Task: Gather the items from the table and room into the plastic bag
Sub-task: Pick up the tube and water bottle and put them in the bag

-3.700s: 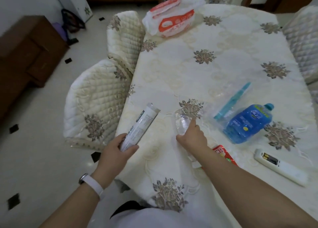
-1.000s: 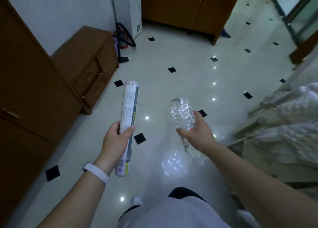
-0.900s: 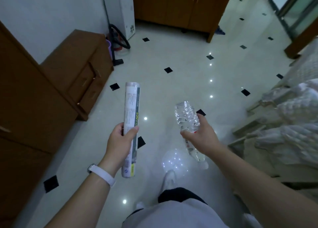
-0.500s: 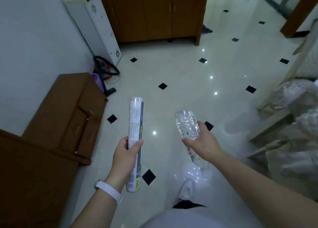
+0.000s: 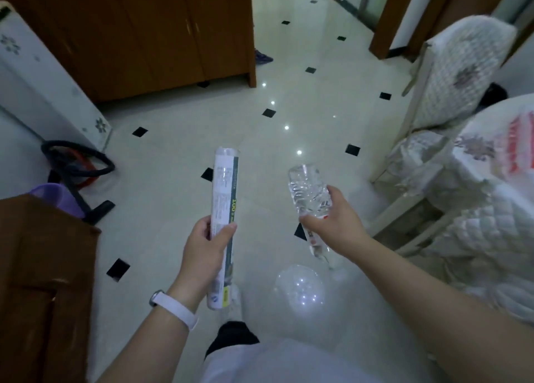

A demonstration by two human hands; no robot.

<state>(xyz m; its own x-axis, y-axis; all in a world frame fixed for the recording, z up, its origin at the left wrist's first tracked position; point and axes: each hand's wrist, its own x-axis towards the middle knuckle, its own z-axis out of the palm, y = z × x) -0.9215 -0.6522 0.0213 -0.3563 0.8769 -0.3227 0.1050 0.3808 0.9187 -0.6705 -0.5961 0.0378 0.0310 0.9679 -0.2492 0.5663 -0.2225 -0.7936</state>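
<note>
Gripping a long printed tube (image 5: 225, 186) near its lower end, my left hand (image 5: 202, 252) has fingers and thumb curled round it. My right hand (image 5: 338, 229) wraps round a clear plastic bottle (image 5: 306, 189), base pointing away, neck below my palm. Both are over the tiled floor (image 5: 173, 151). The red-and-white plastic bag (image 5: 517, 148) lies on the table (image 5: 474, 140), far right.

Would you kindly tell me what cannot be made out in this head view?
- Plastic bag: cut off by the head view's right edge; its opening is unseen.
- Tube: print too small to read; the left hand covers part.
- Bottle: the right hand's grip hides its middle; cap end blurred.
</note>
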